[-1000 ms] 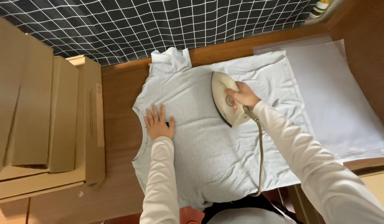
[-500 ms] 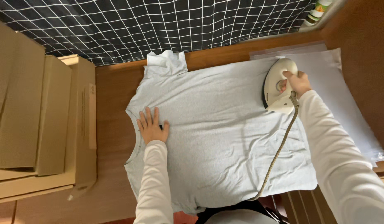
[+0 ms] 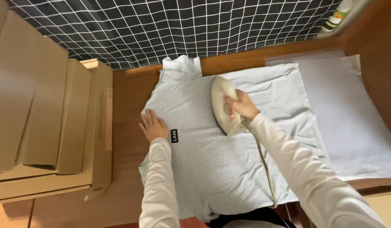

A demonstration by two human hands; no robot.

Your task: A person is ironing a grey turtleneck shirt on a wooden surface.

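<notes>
Since half a second ago the cream-coloured iron (image 3: 224,105) has travelled from the right-hand part of the pale grey T-shirt (image 3: 212,156) back toward its middle, now lying nearer the table's far edge, just right of the folded sleeve. Right hand (image 3: 242,105) is closed around the iron's handle, fingers (image 3: 234,100) wrapped tight; the iron's long axis runs far-to-near, nose pointing to the far edge. Left hand (image 3: 153,126) lies flat, fingers spread, gripping nothing, pressing the shirt's left edge by the small black label (image 3: 174,135). Unironed cloth lies between the hands, left of the iron. Braided cord (image 3: 263,160) trails toward the near edge.
</notes>
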